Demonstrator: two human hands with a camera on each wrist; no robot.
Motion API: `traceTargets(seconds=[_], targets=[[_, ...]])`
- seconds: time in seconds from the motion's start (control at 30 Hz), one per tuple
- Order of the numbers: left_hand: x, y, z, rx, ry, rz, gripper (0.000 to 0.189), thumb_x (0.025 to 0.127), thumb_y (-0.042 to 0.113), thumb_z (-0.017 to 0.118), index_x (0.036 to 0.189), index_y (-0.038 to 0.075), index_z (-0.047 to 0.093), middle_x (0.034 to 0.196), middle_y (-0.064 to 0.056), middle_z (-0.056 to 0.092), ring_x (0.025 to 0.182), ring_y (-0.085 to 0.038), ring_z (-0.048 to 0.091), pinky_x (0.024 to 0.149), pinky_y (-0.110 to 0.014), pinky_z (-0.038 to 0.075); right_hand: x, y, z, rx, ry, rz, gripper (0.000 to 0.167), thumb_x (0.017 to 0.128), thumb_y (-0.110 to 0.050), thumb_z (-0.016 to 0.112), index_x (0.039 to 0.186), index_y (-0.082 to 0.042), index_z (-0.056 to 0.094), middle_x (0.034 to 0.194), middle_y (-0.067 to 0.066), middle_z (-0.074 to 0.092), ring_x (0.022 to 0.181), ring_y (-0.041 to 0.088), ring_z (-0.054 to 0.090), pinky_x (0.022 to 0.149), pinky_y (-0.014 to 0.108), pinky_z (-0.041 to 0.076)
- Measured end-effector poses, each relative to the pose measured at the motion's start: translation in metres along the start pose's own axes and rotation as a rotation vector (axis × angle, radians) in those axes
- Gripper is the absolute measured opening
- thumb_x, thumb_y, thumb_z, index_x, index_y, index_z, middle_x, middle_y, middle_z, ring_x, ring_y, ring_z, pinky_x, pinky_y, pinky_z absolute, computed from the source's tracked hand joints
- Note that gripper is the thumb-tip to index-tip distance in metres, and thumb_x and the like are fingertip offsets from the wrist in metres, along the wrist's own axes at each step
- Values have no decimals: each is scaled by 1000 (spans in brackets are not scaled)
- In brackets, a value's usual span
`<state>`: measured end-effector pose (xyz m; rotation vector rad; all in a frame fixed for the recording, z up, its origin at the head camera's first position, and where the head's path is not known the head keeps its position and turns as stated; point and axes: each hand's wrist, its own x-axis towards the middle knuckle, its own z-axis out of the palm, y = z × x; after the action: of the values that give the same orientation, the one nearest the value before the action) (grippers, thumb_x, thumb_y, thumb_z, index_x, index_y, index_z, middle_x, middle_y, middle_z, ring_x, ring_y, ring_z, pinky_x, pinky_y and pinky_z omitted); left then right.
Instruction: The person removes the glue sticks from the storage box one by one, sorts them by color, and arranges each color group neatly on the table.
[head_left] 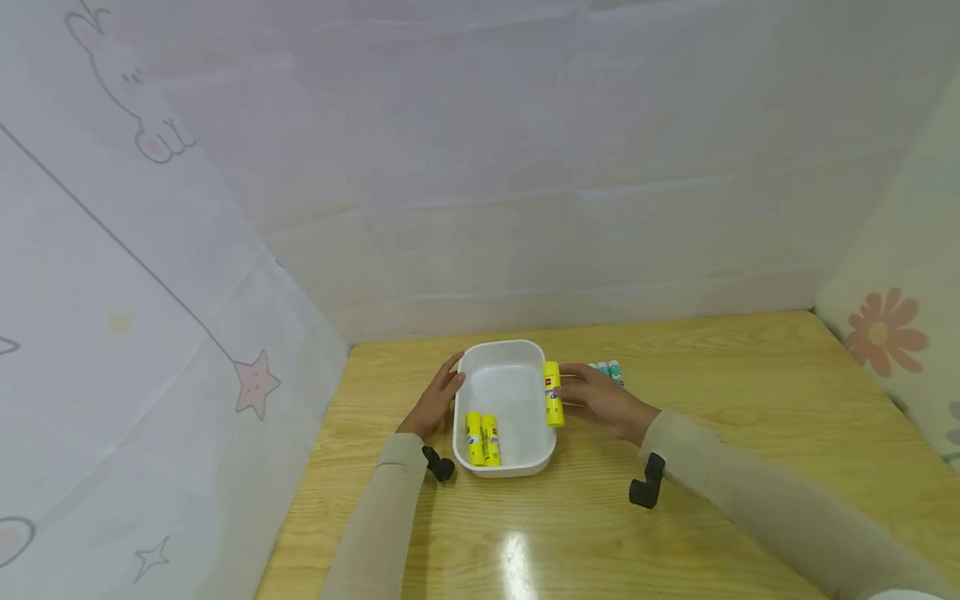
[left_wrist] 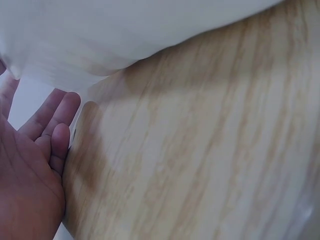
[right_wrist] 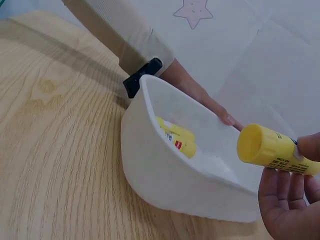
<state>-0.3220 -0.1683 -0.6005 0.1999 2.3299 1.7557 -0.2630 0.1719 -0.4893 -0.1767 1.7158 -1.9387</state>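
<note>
A white plastic tub (head_left: 510, 471) stands on the wooden table, with two yellow glue sticks (head_left: 491, 440) lying in its near left corner. At the tub's left side, my left hand (head_left: 437, 400) touches the rim; the left wrist view shows its palm apart from the wall and its fingers (left_wrist: 62, 112) loosely extended. My right hand (head_left: 603, 402) pinches a third yellow glue stick (head_left: 552, 396) between thumb and fingers, over the tub's right rim. In the right wrist view this glue stick (right_wrist: 277, 150) is tilted, its capped end toward the tub.
Several small tubes with white and teal ends (head_left: 615, 372) lie on the table (head_left: 720, 400) behind my right hand, which partly hides them. A printed cloth wall (head_left: 525, 208) rises along the table's back edge, with more printed cloth at both sides.
</note>
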Motion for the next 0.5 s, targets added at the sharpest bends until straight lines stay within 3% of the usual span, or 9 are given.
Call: traceTargets(seconds=[0.3, 0.5], targets=[[-2, 0, 3, 16, 23, -14, 51, 102, 48, 45, 149, 51, 26, 148, -7, 39, 132, -32, 42, 110, -58, 26, -4, 24, -21, -62, 79, 84, 61, 99, -17, 59, 148, 0, 27, 139, 21, 46, 128, 36, 47, 104, 47, 41], [0, 0, 3, 10, 15, 9, 53, 101, 51, 45, 150, 48, 25, 150, -9, 38, 133, -33, 41, 110, -58, 26, -9, 34, -23, -95, 102, 120, 58, 98, -17, 58, 145, 2, 30, 137, 23, 47, 123, 34, 52, 102, 46, 43]])
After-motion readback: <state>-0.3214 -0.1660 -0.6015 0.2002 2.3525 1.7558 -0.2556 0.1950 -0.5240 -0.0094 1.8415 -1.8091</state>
